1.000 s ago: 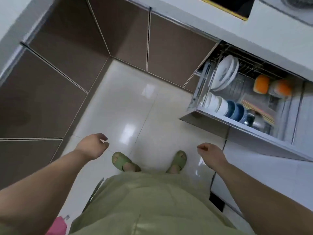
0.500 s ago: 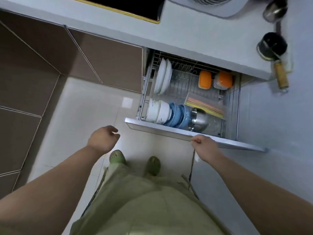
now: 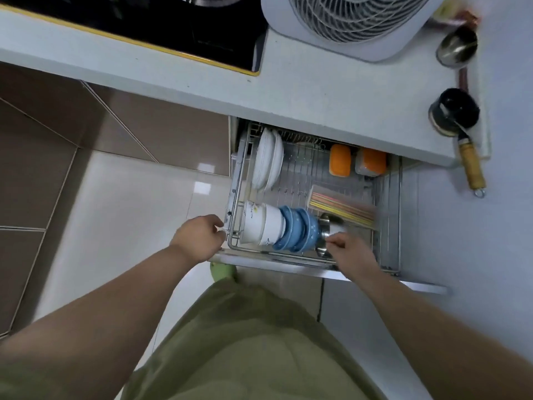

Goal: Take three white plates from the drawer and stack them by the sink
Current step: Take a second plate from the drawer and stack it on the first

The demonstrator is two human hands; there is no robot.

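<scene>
From the head camera, the drawer (image 3: pixel 288 264) stands pulled out from under the counter (image 3: pixel 317 93), and its wire rack is open from above. The white plates (image 3: pixel 266 161) stand on edge at the far left of the rack, their faces turned to left and right, so the long axis of each runs from the front of the drawer toward the back; they overlap, and I cannot count them surely. To their right the rack is free as far as two orange-lidded boxes (image 3: pixel 357 161). In the front row lie white bowls (image 3: pixel 261 225) and blue bowls (image 3: pixel 297 233), nested on their sides. The left hand (image 3: pixel 199 238) is loosely curled, its fingertips at the left front corner of the rack; whether it grips the rail I cannot tell. The right hand (image 3: pixel 350 254) is above the front edge, fingers pinched near a steel cup (image 3: pixel 327 226).
</scene>
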